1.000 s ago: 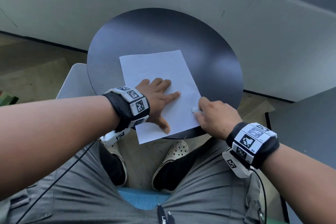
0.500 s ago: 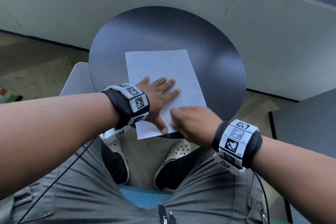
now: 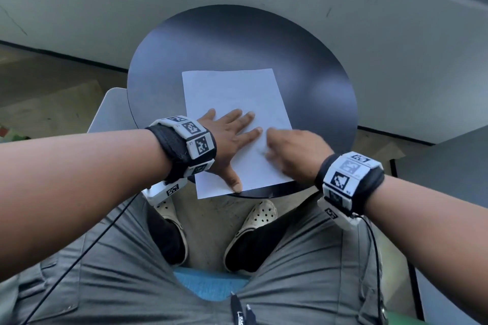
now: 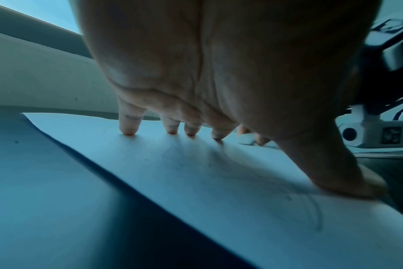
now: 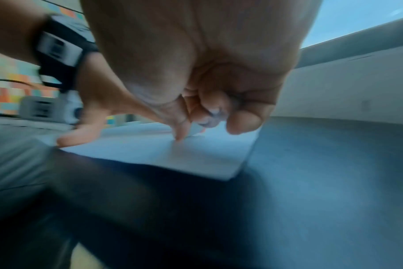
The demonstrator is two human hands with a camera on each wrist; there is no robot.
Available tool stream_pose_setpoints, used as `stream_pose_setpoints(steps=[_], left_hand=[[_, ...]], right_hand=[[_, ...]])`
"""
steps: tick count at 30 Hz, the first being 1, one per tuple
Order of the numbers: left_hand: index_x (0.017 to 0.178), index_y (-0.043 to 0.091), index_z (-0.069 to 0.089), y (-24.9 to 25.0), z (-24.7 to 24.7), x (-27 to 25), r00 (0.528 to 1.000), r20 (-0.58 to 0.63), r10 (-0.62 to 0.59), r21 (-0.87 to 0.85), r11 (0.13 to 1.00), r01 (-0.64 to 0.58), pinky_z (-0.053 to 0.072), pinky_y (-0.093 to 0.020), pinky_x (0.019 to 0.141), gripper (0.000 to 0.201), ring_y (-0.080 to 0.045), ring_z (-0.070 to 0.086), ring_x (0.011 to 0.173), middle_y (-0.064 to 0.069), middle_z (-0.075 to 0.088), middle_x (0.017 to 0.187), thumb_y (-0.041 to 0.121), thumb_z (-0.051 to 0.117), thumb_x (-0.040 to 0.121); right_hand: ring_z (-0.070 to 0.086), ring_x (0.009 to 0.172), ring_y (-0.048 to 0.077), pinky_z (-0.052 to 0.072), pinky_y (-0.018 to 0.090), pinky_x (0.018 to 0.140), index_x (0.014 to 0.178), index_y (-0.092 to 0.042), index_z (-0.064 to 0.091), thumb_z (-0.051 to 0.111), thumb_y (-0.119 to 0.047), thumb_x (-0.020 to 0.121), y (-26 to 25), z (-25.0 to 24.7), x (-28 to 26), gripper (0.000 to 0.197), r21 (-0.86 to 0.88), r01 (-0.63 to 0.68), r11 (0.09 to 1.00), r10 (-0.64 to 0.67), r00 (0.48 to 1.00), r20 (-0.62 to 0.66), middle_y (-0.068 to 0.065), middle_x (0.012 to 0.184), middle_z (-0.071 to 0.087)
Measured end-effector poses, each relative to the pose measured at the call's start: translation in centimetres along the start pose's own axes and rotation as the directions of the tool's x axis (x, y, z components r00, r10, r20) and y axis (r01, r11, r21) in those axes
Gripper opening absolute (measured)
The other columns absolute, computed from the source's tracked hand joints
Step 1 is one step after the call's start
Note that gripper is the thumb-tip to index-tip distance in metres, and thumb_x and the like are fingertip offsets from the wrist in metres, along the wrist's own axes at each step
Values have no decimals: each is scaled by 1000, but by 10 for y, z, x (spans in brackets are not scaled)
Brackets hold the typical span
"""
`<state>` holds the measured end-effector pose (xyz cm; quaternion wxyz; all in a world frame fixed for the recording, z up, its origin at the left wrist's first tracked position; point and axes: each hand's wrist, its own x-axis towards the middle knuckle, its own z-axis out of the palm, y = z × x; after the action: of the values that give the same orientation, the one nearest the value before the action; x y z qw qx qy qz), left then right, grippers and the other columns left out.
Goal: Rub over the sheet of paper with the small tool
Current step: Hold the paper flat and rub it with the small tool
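Head view first: at the left the left hand [image 3: 227,137] lies flat on the sheet [image 3: 232,92], fingers straight and spread, thumb [image 3: 235,182] stretched toward the near edge. I take this as an anchor: the paper is loose on the smooth dark table [image 3: 317,92], and a wide spread palm would keep it from sliding or creasing under rubbing. The left wrist view agrees, with four fingertips [image 4: 128,132] and the thumb pad pressed down on the paper and faint pencil lines running under and beside them.

The sheet sits on the near part of the round table, its near left corner hanging past the table's rim over the person's lap. That overhang has nothing under it, which may be why the thumb reaches so far that way.

Further right, the right hand [image 3: 293,155] rests on the sheet's right half, just beside the left fingertips, blurred as if mid-stroke. Its fingers are curled in a pinch. In the right wrist view the thumb and first fingers close on a small pale lump, the tool [image 5: 211,116], likely an eraser, held low against the paper. The left wrist view shows a pale block [image 4: 246,139] between those fingertips too. A short, tight grip near the working end suits firm, small strokes; rubbing looks under way, though how much remains I cannot tell.
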<state>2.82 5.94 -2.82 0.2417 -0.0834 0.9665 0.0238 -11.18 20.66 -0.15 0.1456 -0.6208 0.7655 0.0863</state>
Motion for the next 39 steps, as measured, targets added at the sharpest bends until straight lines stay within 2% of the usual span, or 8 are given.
stream_pose_setpoints(steps=[2,7,12,17,21,30,36,39], left_hand=[[152,31,-17,0,-1,0,1000,5,-5,2,1000,5,16,-60,115,140,-25,-13,150,-2,-22,162,97,52,49],[151,33,-18,1,-3,1,1000,19,-9,12,1000,9,16,-61,114,140,-24,-15,150,0,-24,161,96,54,50],[151,33,-19,1,-6,-2,999,45,-13,13,1000,13,14,-64,113,139,-22,-16,150,3,-26,161,95,55,51],[150,35,-21,-2,-8,-7,996,93,14,23,1000,-16,16,-66,111,138,-18,-20,149,7,-31,158,91,60,53],[151,36,-18,-2,-10,-9,997,82,16,11,1000,-17,17,-67,111,138,-18,-17,149,7,-28,160,89,62,53],[139,42,33,-7,-20,0,987,-161,16,21,1000,-13,43,-46,91,98,-22,38,121,5,37,136,93,49,57],[153,33,-1,-7,-13,7,995,-59,-77,-3,997,77,26,-59,109,140,-29,4,147,-1,-5,162,100,50,42],[153,32,-14,-6,-13,9,998,2,-56,-32,998,56,14,-67,112,144,-25,-14,150,4,-22,162,98,53,44]], right_hand=[[57,83,33,45,38,66,91,-20,34,40,-42,98,6,4,0,24,-11,-110,994,109,992,-67,5,94,61],[55,86,26,46,39,66,96,-22,41,44,-34,96,-30,13,-34,12,60,274,960,-278,957,84,-1,90,53],[58,85,34,44,38,69,96,-19,39,38,-46,97,9,4,3,27,0,-162,987,162,985,-63,9,101,63],[58,87,28,37,35,54,103,-20,41,38,-34,98,-37,13,-27,15,-37,254,967,-251,965,77,0,92,49],[59,97,33,50,40,77,102,-23,39,39,-43,98,6,-5,8,20,8,-87,996,87,995,38,7,106,60],[52,80,32,49,42,69,98,-19,37,41,-33,96,19,2,9,15,66,-129,989,130,991,-19,6,96,60],[56,85,25,48,39,63,110,-26,48,42,-36,97,-4,12,-11,17,-51,337,940,-338,941,-18,-2,92,51],[59,92,24,50,38,69,108,-31,41,44,-37,95,9,2,8,15,-49,209,977,-209,978,13,-3,99,57]])
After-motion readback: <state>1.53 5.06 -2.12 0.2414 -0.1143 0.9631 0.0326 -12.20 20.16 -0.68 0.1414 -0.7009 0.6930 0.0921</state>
